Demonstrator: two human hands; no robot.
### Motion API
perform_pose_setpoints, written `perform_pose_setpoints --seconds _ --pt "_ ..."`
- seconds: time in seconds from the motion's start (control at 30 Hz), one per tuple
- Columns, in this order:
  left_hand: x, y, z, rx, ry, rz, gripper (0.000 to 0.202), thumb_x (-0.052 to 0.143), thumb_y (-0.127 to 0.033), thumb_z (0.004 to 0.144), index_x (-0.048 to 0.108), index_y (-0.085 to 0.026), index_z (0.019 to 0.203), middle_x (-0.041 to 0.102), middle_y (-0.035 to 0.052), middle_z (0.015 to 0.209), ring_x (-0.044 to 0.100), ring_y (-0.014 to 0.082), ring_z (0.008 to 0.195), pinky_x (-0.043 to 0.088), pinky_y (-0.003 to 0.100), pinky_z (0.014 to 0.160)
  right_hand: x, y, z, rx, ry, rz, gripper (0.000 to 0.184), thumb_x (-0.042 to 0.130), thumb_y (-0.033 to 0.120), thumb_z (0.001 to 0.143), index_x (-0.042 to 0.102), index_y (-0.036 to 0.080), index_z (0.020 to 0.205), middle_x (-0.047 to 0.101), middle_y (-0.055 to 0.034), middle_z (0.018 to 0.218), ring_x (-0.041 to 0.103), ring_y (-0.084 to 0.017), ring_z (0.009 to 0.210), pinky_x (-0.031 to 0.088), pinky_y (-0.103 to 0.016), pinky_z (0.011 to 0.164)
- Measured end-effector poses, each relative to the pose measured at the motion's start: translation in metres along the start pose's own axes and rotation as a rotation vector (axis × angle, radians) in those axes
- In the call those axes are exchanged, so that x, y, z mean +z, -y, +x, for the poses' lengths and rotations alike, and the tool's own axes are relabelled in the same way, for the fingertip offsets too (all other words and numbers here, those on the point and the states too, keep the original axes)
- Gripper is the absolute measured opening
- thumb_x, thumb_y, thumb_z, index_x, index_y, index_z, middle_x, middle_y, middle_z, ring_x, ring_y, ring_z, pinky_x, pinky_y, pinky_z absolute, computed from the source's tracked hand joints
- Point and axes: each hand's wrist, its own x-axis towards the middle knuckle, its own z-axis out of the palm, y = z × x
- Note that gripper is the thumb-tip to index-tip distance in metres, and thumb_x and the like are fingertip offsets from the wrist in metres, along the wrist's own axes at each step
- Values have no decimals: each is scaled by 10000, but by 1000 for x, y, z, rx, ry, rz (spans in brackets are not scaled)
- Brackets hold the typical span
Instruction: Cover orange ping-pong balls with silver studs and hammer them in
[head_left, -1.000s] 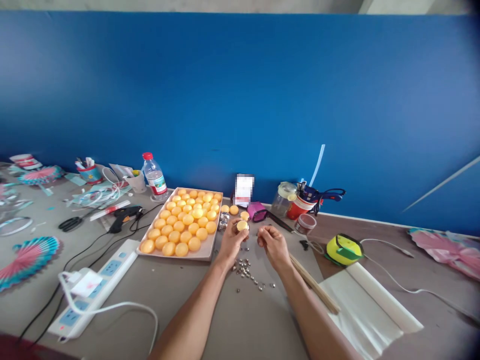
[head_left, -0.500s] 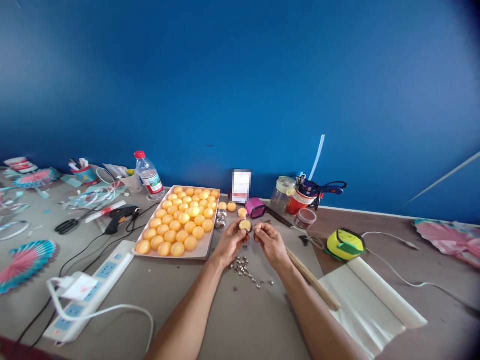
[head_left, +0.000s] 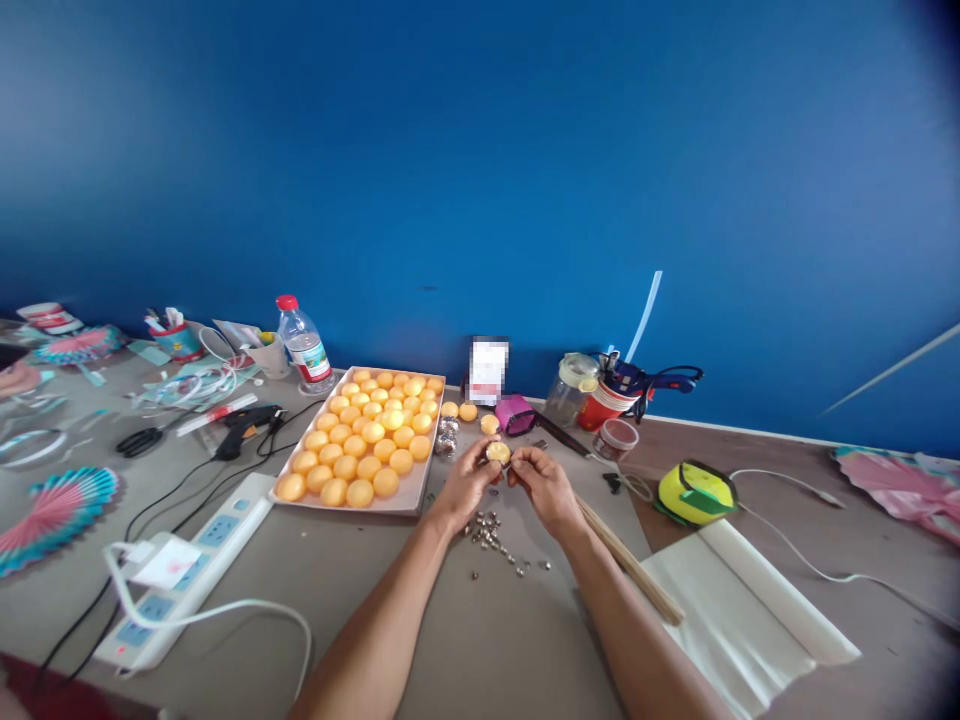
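Observation:
My left hand (head_left: pixel 466 484) is closed around a yellow-orange ball (head_left: pixel 497 454), which shows a pale round face and a darker rim. Right beside that ball, the fingertips of my right hand (head_left: pixel 541 484) are pinched together. Whatever is between them is too small to make out. Small shiny metal beads or bells (head_left: pixel 487 530) lie scattered on the table below both hands. Just beyond the hands sit a loose orange ball (head_left: pixel 490 425) and a purple band-like piece (head_left: pixel 516 414). Two crinkled silver balls (head_left: pixel 447 438) lie to the left.
A shallow box (head_left: pixel 421 488) of orange balls stands left. Beyond it are a bottle (head_left: pixel 307 350), glue gun (head_left: pixel 246 430) and power strip (head_left: pixel 214 545). Sticks (head_left: pixel 634 570), a white sheet (head_left: pixel 739 610), yellow-green roll (head_left: pixel 696 492) and glass jar (head_left: pixel 571 390) are right. Another person's hand (head_left: pixel 19 380) shows far left.
My right hand's fingertips have come in against the ball in my left hand. The view has shifted slightly, and another person's hand has appeared at the left edge.

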Motion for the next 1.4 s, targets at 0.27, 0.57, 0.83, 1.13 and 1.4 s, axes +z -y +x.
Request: perform_pose_setpoints --seconds 0.27,0.57,0.83,1.13,1.4 --pt "0 0 -1 0 20 60 484 632 -334 702 545 -201 1159 587 54 911 512 152 735 406 274 680 -4 1 2 47 46 47 249 618 413 713 550 176 752 567 1 592 523 -144 612 395 -277 632" --pt "-1 0 -2 25 9 33 455 649 -318 687 582 -193 1119 595 47 812 521 173 718 402 279 667 -6 4 1 34 31 -70 234 619 398 701 574 170 731 580 -5 592 522 -143 611 399 -269 625" --pt "-1 -3 -5 66 23 171 460 614 -340 725 548 -191 1155 584 39 809 504 163 717 397 276 687 -3 10 0 28 18 -197 175 583 348 725 561 175 708 595 -5 587 543 -146 597 429 -287 633" --pt "3 -3 -7 111 2 237 425 628 -295 714 567 -195 1122 585 41 879 500 170 767 395 280 734 1 7 1 105 -44 -33 287 667 405 644 506 181 724 585 18 535 549 -135 538 447 -288 603" --pt "2 5 1 33 -65 -151 406 647 -331 706 551 -219 1084 578 28 912 543 128 686 428 287 694 -2 9 3 71 -37 43 229 629 391 682 557 190 762 500 47 510 449 -103 473 362 -244 505"
